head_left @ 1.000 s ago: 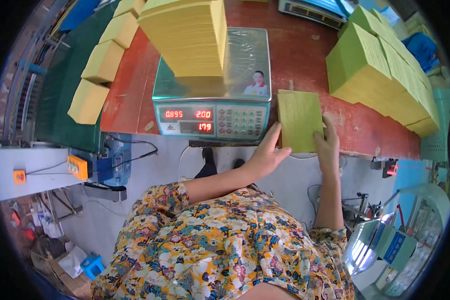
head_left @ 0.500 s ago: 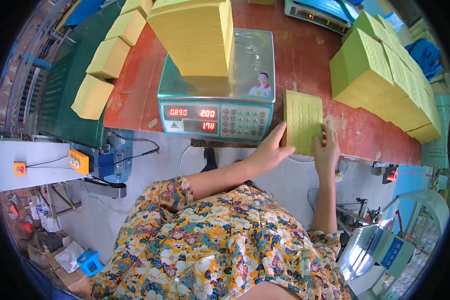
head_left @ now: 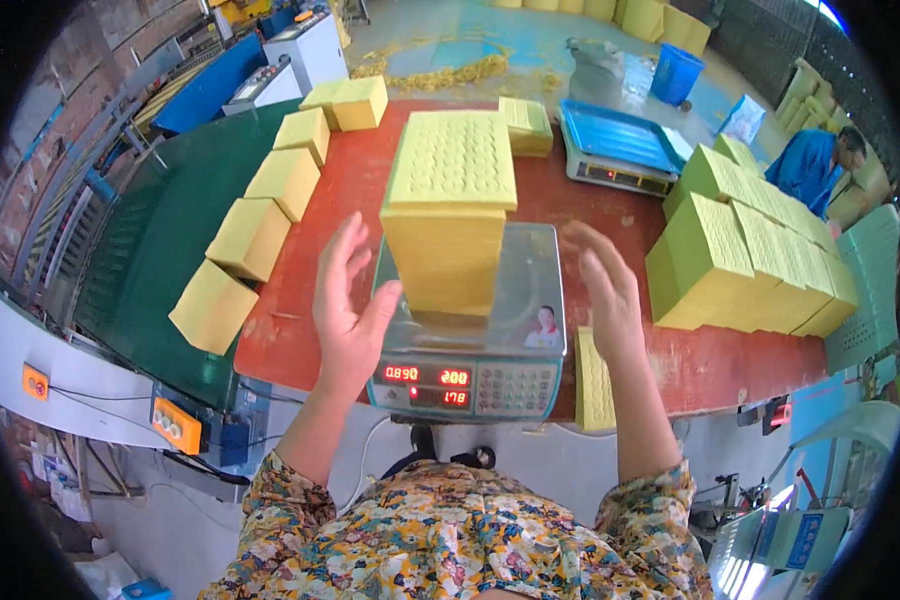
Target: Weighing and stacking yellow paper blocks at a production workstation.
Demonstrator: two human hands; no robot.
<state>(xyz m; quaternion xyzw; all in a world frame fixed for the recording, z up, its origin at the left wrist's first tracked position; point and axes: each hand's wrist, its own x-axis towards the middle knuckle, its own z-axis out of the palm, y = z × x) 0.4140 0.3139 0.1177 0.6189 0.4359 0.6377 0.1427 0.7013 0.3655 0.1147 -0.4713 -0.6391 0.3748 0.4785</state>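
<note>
Here, the left hand (head_left: 348, 310) and right hand (head_left: 606, 290) are held open and empty on either side of the tall yellow stack (head_left: 450, 215); it stands upright between them on the scale (head_left: 470, 375), the left hand nearer; a thin yellow pile (head_left: 594, 385) lies right of the scale.
</note>
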